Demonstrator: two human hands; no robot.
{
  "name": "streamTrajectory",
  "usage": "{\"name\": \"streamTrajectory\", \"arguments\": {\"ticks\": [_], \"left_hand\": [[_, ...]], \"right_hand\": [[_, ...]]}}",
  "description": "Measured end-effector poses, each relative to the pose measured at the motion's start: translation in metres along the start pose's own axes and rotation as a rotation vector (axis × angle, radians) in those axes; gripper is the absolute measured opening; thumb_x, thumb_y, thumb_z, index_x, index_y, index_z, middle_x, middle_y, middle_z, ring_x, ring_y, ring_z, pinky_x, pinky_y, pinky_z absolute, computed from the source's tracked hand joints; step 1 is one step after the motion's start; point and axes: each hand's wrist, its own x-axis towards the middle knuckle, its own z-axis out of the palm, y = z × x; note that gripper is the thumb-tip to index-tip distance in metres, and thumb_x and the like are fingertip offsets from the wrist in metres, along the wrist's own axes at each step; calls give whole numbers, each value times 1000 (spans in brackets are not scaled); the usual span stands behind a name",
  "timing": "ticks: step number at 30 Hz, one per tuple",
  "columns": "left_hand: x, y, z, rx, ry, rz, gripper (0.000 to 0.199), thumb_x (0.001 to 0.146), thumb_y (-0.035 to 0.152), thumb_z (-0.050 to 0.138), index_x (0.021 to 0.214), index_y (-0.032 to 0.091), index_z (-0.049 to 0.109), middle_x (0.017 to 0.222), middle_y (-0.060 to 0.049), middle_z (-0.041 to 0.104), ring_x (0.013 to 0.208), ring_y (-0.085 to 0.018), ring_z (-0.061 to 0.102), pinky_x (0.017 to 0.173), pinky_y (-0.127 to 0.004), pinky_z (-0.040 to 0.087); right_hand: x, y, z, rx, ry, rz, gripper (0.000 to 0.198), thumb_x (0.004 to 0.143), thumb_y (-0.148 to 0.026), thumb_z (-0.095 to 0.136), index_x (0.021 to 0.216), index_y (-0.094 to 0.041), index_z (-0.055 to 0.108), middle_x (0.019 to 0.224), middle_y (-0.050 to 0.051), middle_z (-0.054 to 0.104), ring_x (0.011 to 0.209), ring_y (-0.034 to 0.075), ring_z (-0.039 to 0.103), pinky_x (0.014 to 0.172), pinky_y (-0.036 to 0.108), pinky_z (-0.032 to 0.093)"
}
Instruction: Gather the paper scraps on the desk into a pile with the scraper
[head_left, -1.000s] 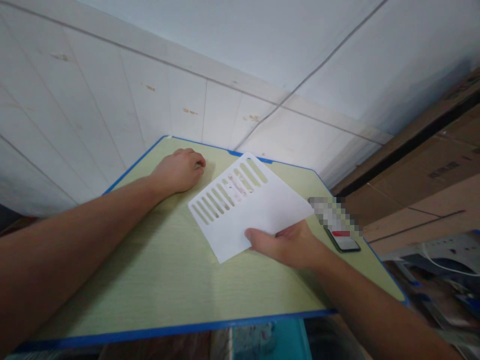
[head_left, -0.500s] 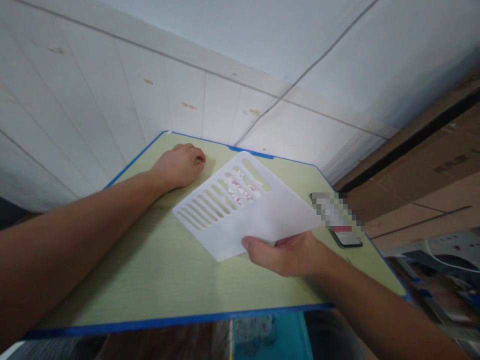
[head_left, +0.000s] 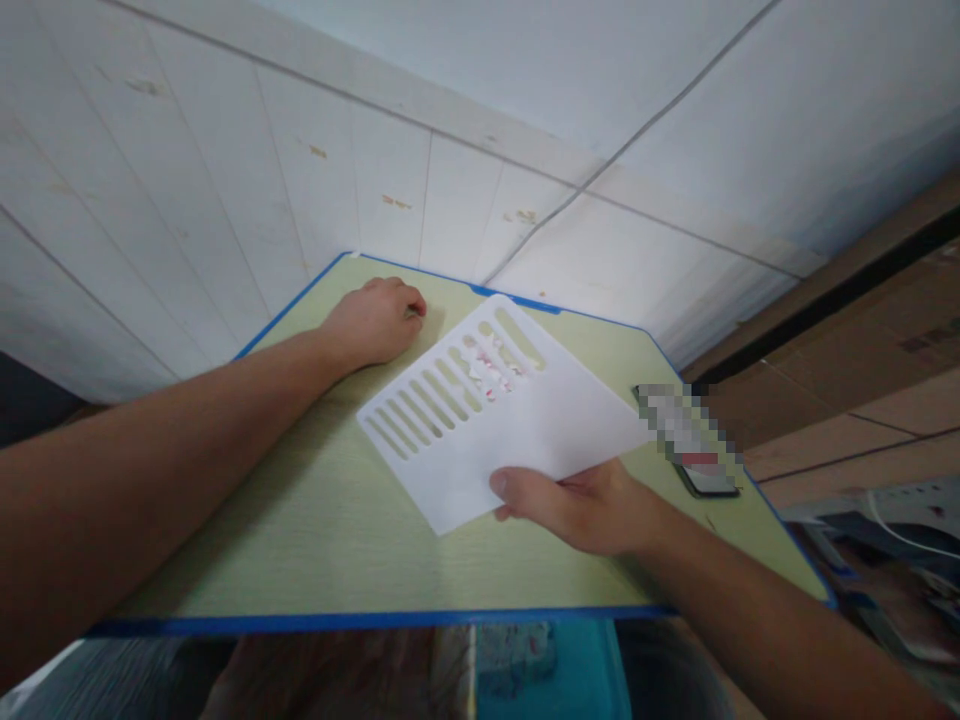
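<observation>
Head view: my right hand (head_left: 577, 508) grasps the white slotted sheet (head_left: 517, 428) above the table (head_left: 300, 560); my left hand (head_left: 375, 320) rests on the table, fingers curled; contents, if any, I cannot tell.

The tabletop (head_left: 322, 540) offers passage in front; the white sheet (head_left: 517, 430) blocks its middle.

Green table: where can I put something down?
The biggest bare patch lies between the left forearm, the white slotted board and the blue front edge. A smaller one sits between the left hand and the board. It's crowded on the right, where the right hand, board and smartphone come close.
</observation>
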Motion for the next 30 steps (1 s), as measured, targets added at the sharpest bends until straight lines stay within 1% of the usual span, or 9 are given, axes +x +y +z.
{"name": "streamTrajectory", "arguments": {"ticks": [2, 4, 7, 9, 12, 16, 20, 25, 30], "left_hand": [[-1, 1, 0, -1, -1, 4, 44, 109, 33, 58, 139, 16, 87, 153, -20, 81, 149, -36, 68, 136, -52, 54], [-1, 2, 0, 2, -4, -3, 46, 109, 32, 59, 141, 15, 86, 155, -21, 80, 152, -38, 68, 136, -53, 54], [0, 3, 2, 7, 9, -13, 47, 109, 29, 56, 142, 15, 87, 156, -22, 79, 150, -38, 69, 133, -53, 56], [0, 3, 3, 14, 17, -19, 47, 111, 29, 54, 141, 15, 87, 156, -22, 79, 149, -38, 70, 132, -53, 57], [0, 4, 4, 26, 17, -31, 47, 114, 30, 52, 142, 17, 87, 158, -21, 79, 151, -37, 68, 134, -52, 55], [-2, 5, 2, 15, 19, -37, 45, 113, 27, 53, 142, 17, 87, 159, -20, 79, 150, -35, 68, 133, -50, 56], [-2, 5, 2, -14, 25, -11, 42, 113, 30, 56, 137, 15, 87, 157, -21, 79, 144, -34, 68, 132, -52, 56], [-2, 5, 1, -21, 13, -29, 41, 112, 27, 58, 140, 16, 86, 159, -20, 78, 149, -34, 65, 135, -50, 53], [-3, 6, 0, -20, -6, -42, 42, 113, 24, 57, 142, 15, 85, 160, -20, 77, 151, -33, 66, 135, -50, 51]], "right_hand": [[0, -2, 2, 71, -33, 0, 12, 103, -27, 78, 91, -27, 74, 80, 1, 79, 75, 21, 80, 70, 31, 73], [0, -5, 2, 138, -55, 39, 18, 104, -25, 77, 86, -25, 75, 78, 1, 80, 69, 19, 78, 66, 28, 70], [0, -6, 1, 183, -44, 144, 25, 106, -28, 78, 81, -24, 77, 72, 2, 79, 64, 19, 78, 62, 28, 68], [1, -4, 1, 179, -23, 178, 26, 104, -31, 81, 80, -23, 77, 70, 2, 79, 62, 19, 76, 60, 28, 68], [1, -3, 3, 171, -29, 176, 24, 102, -31, 84, 81, -22, 77, 71, 3, 79, 62, 18, 75, 59, 27, 67], [0, -4, 5, 190, -77, 191, 22, 104, -34, 86, 86, -22, 79, 73, 4, 82, 63, 18, 77, 60, 27, 70], [-1, -5, 5, 154, -46, 204, 28, 106, -35, 84, 81, -23, 77, 71, 4, 81, 63, 19, 78, 60, 28, 70], [-3, -6, 7, 205, -122, 182, 22, 106, -32, 85, 88, -22, 80, 75, 4, 83, 64, 18, 79, 61, 27, 71], [-4, -10, 8, 210, -141, 215, 30, 107, -38, 87, 84, -22, 78, 74, 4, 82, 63, 19, 78, 62, 29, 72]]}}
